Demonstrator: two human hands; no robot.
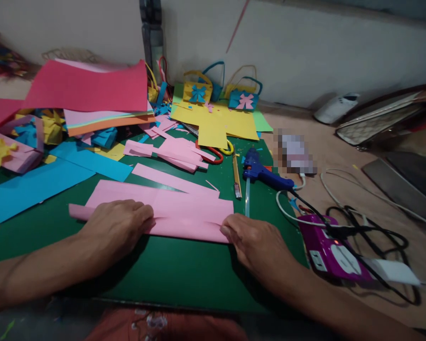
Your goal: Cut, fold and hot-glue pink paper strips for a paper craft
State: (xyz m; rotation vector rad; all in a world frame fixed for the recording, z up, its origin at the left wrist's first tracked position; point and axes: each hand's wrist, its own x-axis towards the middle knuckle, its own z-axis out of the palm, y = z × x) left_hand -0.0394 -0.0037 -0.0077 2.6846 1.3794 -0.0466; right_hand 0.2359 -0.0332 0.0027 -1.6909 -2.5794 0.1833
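Note:
A sheet of pink paper (184, 208) lies across the green board (156, 274), its near edge folded over towards the far side. My left hand (119, 225) is closed on the fold near the sheet's middle left, fingers curled over the paper. At the right end of the same fold, my right hand (253, 239) pinches the paper between thumb and fingers. Just beyond the sheet lies a narrow pink paper strip (173, 179), with cut pink pieces (181, 151) behind it.
To the right are a blue glue gun (266, 174), a cutter knife (236, 175) and a purple power strip (335, 251) with tangled cables. Small paper bags (199, 92) stand at the back. Blue paper strips (57, 177) and stacked coloured sheets (88, 87) lie left.

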